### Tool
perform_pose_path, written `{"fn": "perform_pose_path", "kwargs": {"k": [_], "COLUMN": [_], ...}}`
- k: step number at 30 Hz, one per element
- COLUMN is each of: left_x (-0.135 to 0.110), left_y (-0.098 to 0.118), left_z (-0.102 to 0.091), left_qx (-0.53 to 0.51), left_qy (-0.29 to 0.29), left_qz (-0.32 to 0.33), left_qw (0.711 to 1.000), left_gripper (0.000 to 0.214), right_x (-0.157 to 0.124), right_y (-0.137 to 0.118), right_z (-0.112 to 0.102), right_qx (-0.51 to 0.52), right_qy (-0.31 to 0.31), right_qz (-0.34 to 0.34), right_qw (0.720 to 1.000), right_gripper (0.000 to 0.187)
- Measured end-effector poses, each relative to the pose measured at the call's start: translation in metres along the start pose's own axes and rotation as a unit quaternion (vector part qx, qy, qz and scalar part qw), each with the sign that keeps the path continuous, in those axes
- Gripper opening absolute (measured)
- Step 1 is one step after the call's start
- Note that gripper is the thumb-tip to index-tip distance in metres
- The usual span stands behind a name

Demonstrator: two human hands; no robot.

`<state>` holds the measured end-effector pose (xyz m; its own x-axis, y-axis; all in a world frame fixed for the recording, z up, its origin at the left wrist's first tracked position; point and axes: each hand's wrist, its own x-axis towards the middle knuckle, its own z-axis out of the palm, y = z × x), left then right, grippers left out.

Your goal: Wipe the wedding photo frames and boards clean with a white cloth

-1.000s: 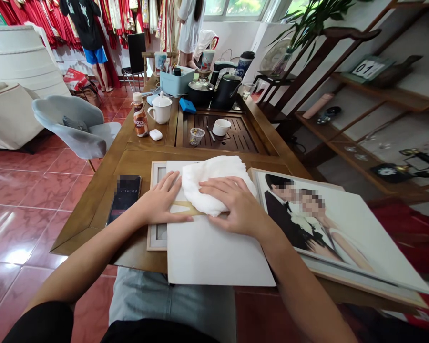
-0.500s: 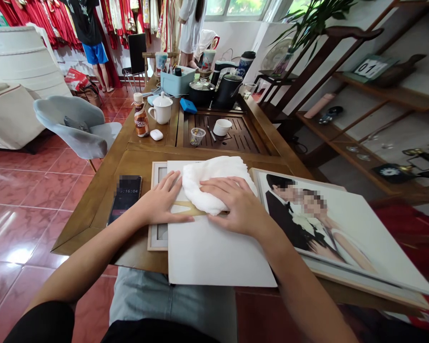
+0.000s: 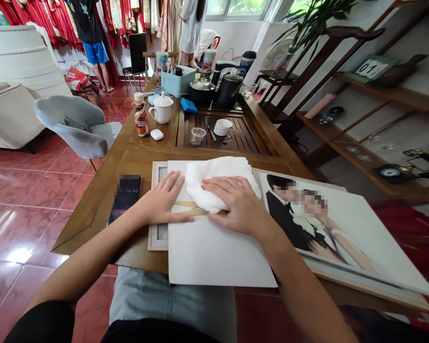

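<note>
The right grip (image 3: 236, 205) spreads loosely over the white cloth (image 3: 219, 167), probably light, soft and best pressed from above; the left grip (image 3: 160, 205) splays flat, empty.

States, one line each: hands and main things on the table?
White board: lying flat
White cloth: bunched
Left hand: fingers spread, on the board
Right hand: laid over the cloth
Phone: screen lit
Nescafé bottle: upright, capped
White mug: lid on
Earbud case: shut
Glass-lidded pot: covered
White bowl: upright
Small plastic cup: upright, contents unclear
Couple portrait: face up
</note>
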<state>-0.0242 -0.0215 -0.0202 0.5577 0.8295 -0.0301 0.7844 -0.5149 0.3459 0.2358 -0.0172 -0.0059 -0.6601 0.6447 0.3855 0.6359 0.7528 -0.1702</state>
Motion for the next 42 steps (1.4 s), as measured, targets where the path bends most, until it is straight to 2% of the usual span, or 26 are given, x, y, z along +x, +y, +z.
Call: {"fn": "perform_pose_path", "kwargs": {"k": [19, 29, 38, 42], "left_x": [-0.0003, -0.0009, -0.0001, -0.0001], "left_y": [-0.0021, -0.0011, -0.0003, -0.0012], "left_z": [0.0003, 0.0004, -0.0017, -0.0014], "left_qx": [-0.008, -0.001, -0.005, -0.007], "left_qy": [0.015, 0.018, 0.016, 0.017], "left_qz": [0.015, 0.012, 0.015, 0.018], "left_qw": [1.000, 1.000, 1.000, 1.000], "left_gripper": [0.122, 0.120, 0.119, 0.119], "right_x": [0.0001, 0.0002, -0.0001, 0.0004], "right_y": [-0.0007, -0.0001, -0.0027, -0.0031], "right_z": [-0.0006, 0.0018, -0.0004, -0.0010], "right_qx": [0.007, -0.019, 0.019, 0.019], "right_qy": [-0.020, 0.006, -0.022, -0.022], "right_qz": [0.013, 0.043, -0.015, -0.008], "right_qw": [1.000, 0.999, 0.999, 1.000], "right_gripper": [0.047, 0.046, 0.048, 0.049]}}
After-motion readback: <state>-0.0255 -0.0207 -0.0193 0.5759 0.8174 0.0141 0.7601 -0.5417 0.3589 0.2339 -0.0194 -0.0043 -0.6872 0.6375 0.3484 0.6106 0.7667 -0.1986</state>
